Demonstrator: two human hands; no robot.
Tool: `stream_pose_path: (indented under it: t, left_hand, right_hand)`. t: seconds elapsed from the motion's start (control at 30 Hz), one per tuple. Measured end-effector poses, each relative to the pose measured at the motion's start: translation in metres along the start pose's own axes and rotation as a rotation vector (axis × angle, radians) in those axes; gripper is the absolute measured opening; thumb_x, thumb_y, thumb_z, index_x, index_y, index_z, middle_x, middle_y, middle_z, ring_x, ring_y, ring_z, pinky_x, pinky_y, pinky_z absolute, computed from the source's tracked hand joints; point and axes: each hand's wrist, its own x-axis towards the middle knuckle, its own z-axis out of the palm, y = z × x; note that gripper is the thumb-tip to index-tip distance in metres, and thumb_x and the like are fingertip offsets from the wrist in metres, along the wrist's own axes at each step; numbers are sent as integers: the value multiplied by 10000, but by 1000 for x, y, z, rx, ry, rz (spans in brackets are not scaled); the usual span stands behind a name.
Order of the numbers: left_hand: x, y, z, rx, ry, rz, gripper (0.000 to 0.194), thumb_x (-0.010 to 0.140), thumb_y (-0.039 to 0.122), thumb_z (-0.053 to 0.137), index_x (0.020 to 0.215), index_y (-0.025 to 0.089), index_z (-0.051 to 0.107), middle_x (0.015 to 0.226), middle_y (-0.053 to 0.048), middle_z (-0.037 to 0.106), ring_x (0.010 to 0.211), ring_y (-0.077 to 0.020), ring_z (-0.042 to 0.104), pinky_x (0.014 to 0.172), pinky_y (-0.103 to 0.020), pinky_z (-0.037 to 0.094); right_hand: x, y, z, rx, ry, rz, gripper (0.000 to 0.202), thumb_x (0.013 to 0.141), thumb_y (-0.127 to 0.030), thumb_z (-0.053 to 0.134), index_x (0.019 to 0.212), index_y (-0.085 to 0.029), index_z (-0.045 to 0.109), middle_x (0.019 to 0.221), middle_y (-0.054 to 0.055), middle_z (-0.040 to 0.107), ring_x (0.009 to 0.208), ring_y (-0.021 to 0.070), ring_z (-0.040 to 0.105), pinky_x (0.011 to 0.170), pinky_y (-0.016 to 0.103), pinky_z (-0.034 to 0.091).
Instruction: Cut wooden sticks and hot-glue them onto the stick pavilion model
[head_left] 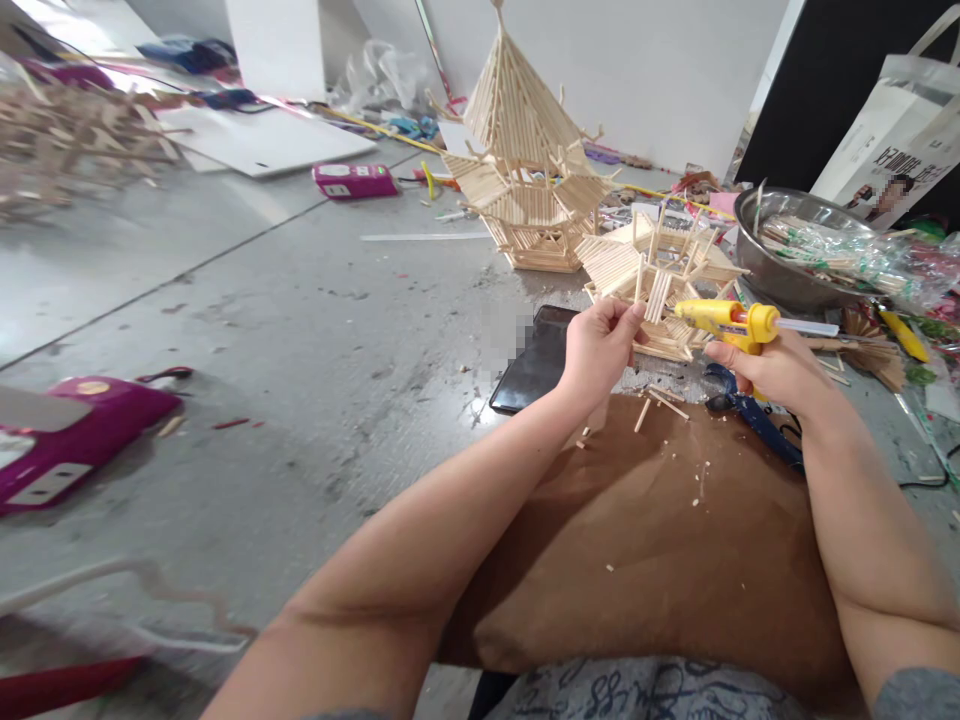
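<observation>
My right hand [780, 370] is wrapped round a yellow hot glue gun [720, 318], with a clear glue stick [806, 327] poking out of its back end. The gun's nozzle points left at a small panel of wooden sticks [658, 297]. My left hand [604, 345] pinches that panel between thumb and fingers; part of the grip is hidden. Just behind both hands stands a partly built stick model [615, 262] with sloping roof pieces and upright sticks. Beyond it rises a taller stick pagoda [525, 190] with a pointed roof.
A black phone [532, 365] lies left of my left hand. Blue-handled pliers [765, 425] rest below my right hand. A metal bowl [757, 255] holds wrapped sticks. Purple power strips [356, 181] and a brown cloth [645, 540] with stick scraps are also around.
</observation>
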Motion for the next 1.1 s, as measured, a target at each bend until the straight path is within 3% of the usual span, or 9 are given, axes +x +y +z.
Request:
stream_pose_path:
  t: [0.33,0.43,0.57,0.8,1.1]
  left_hand:
    - [-5,5,2,-72,-18,-44,164,762,221,521,607,171,504,513,31,563,326,-17,414,346,-165,304]
    - [-7,7,4,-100,-41,-71,138,749,202,534,618,164,511,504,36,561,323,-18,414,347,-166,309]
    - [-11,7,10,-195,-126,-181,166,739,205,572,597,147,509,473,45,542,294,-13,385,320,-167,269]
    - [-7,-5,19,-423,-296,-507,224,745,216,615,579,139,485,464,35,547,284,-7,374,300,-159,214]
    - [6,-11,20,-542,-335,-574,230,760,203,613,586,142,476,458,33,541,288,0,362,299,-145,210]
  right_hand:
    - [0,4,-4,23,-15,19,449,716,-595,514,502,-201,484,352,-14,485,349,130,475,425,293,372]
    - [0,11,-7,63,1,45,403,695,-580,552,559,-203,518,379,-18,498,357,132,479,398,283,358]
    - [0,21,-11,203,71,44,348,703,-550,569,676,-202,563,425,-24,504,369,120,479,386,265,354]
    - [1,25,-11,290,140,-27,401,692,-574,568,735,-176,583,453,-14,516,382,108,480,387,253,352]
    - [1,19,-8,284,111,-50,402,694,-562,569,790,-173,600,467,-20,517,397,115,485,418,265,376]
